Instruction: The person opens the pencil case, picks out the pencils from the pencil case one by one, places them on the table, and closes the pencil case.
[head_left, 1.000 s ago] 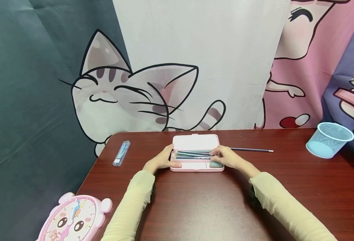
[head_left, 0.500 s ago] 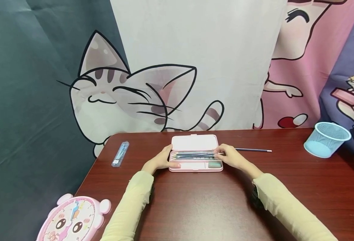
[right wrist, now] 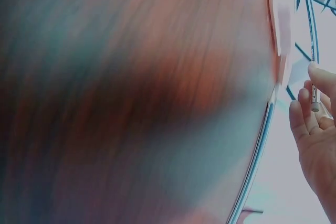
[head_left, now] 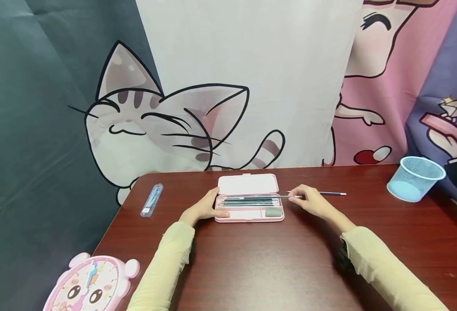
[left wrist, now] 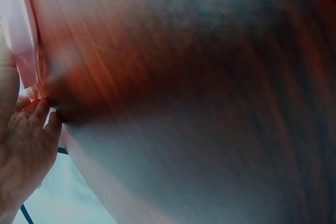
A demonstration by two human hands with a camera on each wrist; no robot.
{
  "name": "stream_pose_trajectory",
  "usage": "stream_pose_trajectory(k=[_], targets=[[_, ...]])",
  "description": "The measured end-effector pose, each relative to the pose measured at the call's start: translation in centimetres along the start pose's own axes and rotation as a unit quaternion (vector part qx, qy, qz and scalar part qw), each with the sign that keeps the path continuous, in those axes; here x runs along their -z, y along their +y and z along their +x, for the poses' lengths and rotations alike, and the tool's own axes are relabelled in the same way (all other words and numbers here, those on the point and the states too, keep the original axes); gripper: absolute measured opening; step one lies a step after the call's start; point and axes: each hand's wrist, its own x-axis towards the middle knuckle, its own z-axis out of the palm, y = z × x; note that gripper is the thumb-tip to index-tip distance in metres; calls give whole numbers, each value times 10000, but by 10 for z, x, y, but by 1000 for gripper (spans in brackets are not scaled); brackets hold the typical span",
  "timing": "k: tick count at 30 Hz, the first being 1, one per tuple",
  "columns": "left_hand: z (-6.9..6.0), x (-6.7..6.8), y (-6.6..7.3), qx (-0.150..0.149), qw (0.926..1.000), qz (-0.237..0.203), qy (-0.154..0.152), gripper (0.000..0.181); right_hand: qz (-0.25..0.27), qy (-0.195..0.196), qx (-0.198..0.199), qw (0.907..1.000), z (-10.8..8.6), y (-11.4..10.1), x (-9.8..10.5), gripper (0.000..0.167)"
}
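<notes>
The pink pencil case (head_left: 248, 219) lies with its lid (head_left: 248, 184) laid back, several pencils (head_left: 248, 203) in its rear compartment and a green eraser (head_left: 273, 212) at the front right. My left hand (head_left: 201, 208) holds the case's left end, thumb over the front part. In my right hand (head_left: 313, 203), just right of the case, the end of a dark pencil (head_left: 284, 197) is pinched; its length reaches left over the pencils. The right wrist view shows this pencil (right wrist: 310, 19) raised between thumb and fingers. Behind the right hand another pencil (head_left: 333, 194) lies on the table.
A clear blue-patterned slim case (head_left: 152, 200) lies at the table's left. At the back right stands a light blue mesh basket (head_left: 416, 179). A pink clock (head_left: 92, 283) sits at the near left edge. A printed cloth (head_left: 248, 125) hangs behind the table.
My right hand has moved right, out of the case, drawing a pencil by its end from among the others. The left hand keeps its hold on the case.
</notes>
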Motion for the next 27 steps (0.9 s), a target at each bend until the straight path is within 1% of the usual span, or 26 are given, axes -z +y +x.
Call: stream_pose_trajectory(k=[6,12,15,21,27], targets=[[1,0,-2,51,10000,35,-46,104,-170,124,-59,9998,-12,14,18,9],[3,-2,-4,18,10000,20,-72,105,-366,309,-152,9987,-26,28,38,9],[3,-1,-5,6,10000,-6,-76,105,-512,397,-180,9977,-32,34,47,9],[2,-1,-4,48,9999,-1,-96,106,-622,562,-184,9963,-42,49,62,9],[2,0,-2,108,9999,0,-122,106,-917,652,-395,9929,-51,64,74,8]])
